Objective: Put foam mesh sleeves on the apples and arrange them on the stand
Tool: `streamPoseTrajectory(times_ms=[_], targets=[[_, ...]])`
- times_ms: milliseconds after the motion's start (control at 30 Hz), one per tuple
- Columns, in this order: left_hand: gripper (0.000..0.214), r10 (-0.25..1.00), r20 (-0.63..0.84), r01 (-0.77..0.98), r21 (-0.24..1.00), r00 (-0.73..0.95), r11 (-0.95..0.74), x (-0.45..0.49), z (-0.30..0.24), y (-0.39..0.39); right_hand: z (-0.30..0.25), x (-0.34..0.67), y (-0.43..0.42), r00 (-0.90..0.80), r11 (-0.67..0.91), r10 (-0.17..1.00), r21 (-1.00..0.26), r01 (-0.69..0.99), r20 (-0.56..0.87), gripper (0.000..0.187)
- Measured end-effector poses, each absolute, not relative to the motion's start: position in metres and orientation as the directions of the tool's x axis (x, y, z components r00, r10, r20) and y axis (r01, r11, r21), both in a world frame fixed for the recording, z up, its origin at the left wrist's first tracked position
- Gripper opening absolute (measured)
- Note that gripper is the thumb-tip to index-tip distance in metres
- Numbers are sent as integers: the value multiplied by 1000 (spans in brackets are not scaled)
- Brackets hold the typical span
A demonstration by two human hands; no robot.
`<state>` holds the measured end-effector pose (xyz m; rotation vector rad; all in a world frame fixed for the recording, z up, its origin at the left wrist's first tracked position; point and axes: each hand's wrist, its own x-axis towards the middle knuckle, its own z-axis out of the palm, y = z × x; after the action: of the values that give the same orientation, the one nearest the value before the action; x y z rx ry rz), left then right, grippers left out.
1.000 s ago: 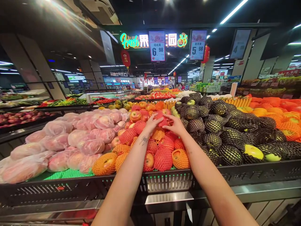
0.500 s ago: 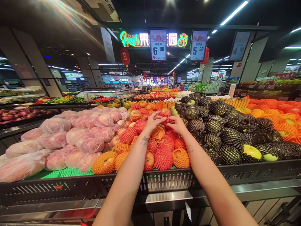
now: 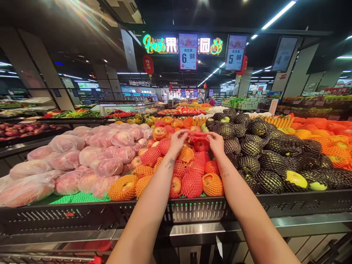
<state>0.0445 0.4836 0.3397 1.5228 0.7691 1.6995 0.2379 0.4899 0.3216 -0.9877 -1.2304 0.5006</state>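
In the head view, both arms reach over the black crate rim point(image 3: 192, 211) toward the far end of a heap of netted apples point(image 3: 189, 172). The left hand point(image 3: 178, 141) and the right hand point(image 3: 216, 142) each pinch one side of a red foam net sleeve point(image 3: 198, 136). Their fingertips are closed on its upper edge, so the mesh is drawn out wide between them. The sleeve hangs just above the top of the heap. A round red shape, probably an apple point(image 3: 202, 145), sits in its lower part; I cannot tell whether the fruit is fully inside.

The sleeve looks very light, soft and springy. It should stretch easily and shrink back once let go, though its thin strands could tear if pulled hard at one spot. The rim of the opening, taken at opposite sides as the hands have it, seems the best place to hold it. The apple would be the heavier part: firm, smooth and likely to bruise if it drops.

The sleeve is bright red matte foam with an open diamond mesh, like the red covers on fruit around it. Other apples in the heap wear orange ones.

To the left, bagged apples point(image 3: 82, 161) in clear plastic lie on a green mat point(image 3: 77, 198). To the right sits green fruit in black nets point(image 3: 264, 154). Overhead hang price signs reading 6.98 point(image 3: 188, 51) and 5.98 point(image 3: 235, 53).
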Motion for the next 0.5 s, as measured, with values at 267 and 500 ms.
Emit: streamPoseTrajectory(times_ms=[267,500], targets=[[21,673,568,114,718,474,-686,51,337,476,332,236,488,405,515,832,-800,-307,380,21],[41,811,566,891,278,148,-357,36,340,478,344,233,479,177,308,949,-643,-701,262,19]])
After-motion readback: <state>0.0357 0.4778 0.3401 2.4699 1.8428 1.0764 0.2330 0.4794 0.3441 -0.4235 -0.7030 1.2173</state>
